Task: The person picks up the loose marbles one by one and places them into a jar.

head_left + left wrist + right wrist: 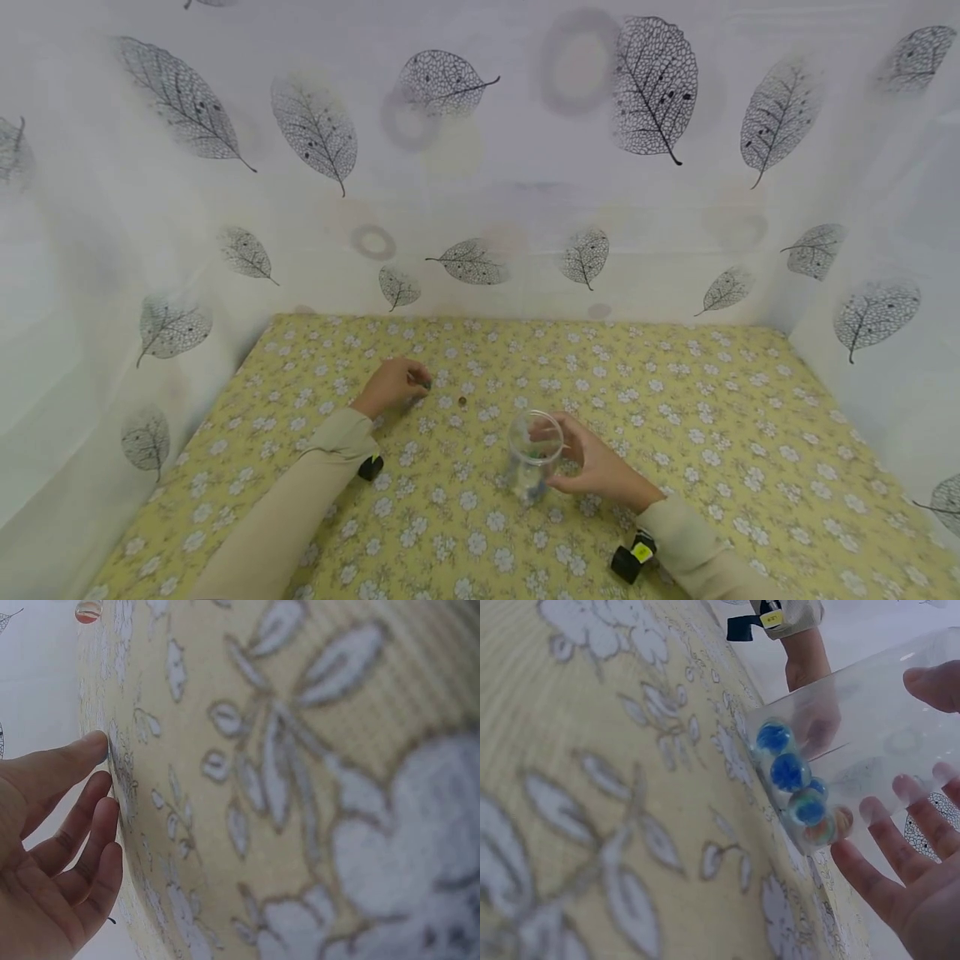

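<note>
My right hand (592, 462) grips a clear plastic cup (536, 446) from its right side, fingers and thumb around the wall. Several blue and green glass marbles (789, 772) lie at the bottom of the cup, with an orange-tinted one (843, 821) among them. Farther left, my left hand (395, 385) pinches a small dark green marble (427, 385) at its fingertips, low over the cloth. The left wrist view shows those fingers (90, 825) at the cloth, the pinched marble hidden. A reddish-brown marble (462, 401) lies loose between the two hands.
A yellow flowered cloth (720, 400) covers the table. White sheets with a leaf print (480, 192) hang along the back and both sides. Each wrist carries a small black camera, such as the right one (628, 562).
</note>
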Available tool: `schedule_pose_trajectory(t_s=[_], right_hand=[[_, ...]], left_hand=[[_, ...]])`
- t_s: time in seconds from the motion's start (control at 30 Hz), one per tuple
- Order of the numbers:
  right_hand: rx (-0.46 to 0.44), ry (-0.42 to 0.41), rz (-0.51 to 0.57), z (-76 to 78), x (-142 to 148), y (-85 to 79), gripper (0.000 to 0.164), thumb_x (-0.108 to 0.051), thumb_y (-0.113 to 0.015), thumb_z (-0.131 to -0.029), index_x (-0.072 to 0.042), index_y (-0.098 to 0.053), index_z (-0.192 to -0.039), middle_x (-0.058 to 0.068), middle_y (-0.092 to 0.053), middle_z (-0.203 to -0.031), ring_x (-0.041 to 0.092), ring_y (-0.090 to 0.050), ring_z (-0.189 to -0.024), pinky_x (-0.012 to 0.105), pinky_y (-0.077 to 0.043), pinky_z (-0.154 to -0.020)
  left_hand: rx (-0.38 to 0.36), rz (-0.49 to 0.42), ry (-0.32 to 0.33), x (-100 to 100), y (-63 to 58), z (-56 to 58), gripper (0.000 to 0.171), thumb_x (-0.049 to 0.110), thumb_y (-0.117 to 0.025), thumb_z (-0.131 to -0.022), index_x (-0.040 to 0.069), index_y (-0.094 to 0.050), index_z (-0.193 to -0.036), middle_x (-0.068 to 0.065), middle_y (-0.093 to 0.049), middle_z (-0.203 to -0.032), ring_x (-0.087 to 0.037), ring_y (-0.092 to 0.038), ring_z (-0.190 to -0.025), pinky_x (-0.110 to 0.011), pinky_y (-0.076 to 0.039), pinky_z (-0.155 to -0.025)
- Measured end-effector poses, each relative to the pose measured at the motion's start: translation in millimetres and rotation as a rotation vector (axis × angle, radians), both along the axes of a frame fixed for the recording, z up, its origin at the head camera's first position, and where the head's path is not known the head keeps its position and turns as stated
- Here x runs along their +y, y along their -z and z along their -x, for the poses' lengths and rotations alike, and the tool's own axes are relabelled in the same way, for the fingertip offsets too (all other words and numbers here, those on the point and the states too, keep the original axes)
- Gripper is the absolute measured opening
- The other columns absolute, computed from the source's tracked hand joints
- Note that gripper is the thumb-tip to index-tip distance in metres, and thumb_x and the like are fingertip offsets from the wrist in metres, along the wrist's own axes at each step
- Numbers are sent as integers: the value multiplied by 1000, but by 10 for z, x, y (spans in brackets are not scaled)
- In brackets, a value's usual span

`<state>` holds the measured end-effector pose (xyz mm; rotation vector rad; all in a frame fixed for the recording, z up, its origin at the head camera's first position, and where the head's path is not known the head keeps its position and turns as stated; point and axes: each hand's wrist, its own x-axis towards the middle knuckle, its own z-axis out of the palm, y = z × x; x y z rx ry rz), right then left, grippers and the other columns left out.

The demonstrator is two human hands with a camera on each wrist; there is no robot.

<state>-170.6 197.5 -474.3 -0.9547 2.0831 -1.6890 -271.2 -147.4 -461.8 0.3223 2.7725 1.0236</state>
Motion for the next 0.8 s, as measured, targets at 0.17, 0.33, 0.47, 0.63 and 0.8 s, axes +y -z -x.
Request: schedule_pose_trajectory(t_s=[0.17,0.33,0.47,0.63,0.8], right_hand=[[53,63,-6,-19,-40,-6,65,-1,-71,-80,-1,-36,-135,24,-45,-130,25,-52,-118,31,-52,-92],[129,126,-19,-14,-68,10,65,-4,-73,-78,2,-36,-132,24,-48,-124,35,-52,-113,36,-54,-87],[114,170,-59,-13,-70,4,69,-6,-73,-80,1,-33,-136,23,-49,-126,39,-50,-115,39,-52,-90],[92,186,-92,-13,-74,-10,72,-5,-71,-81,-2,-31,-141,21,-45,-132,40,-48,-121,45,-48,-95],[89,178,-64,0,-109,-22,66,-3,-71,-81,-3,-35,-136,21,-46,-132,40,-47,-121,43,-49,-95]], left_hand=[[12,1,7,-3,3,7,15,10,-70,-84,7,-70,-99,-11,-68,-104,-25,-63,-93,-37,-54,-76],[20,4,5,0,21,24,15,10,-70,-83,8,-71,-98,-10,-68,-103,-24,-64,-92,-36,-54,-75],[25,4,7,0,29,37,15,10,-71,-83,8,-71,-97,-10,-69,-101,-24,-64,-90,-35,-54,-74],[29,7,2,0,28,39,13,10,-71,-82,8,-71,-96,-9,-69,-99,-23,-64,-89,-35,-54,-74],[30,8,-1,-14,31,32,13,10,-71,-83,9,-71,-96,-9,-69,-100,-24,-64,-91,-35,-54,-74]])
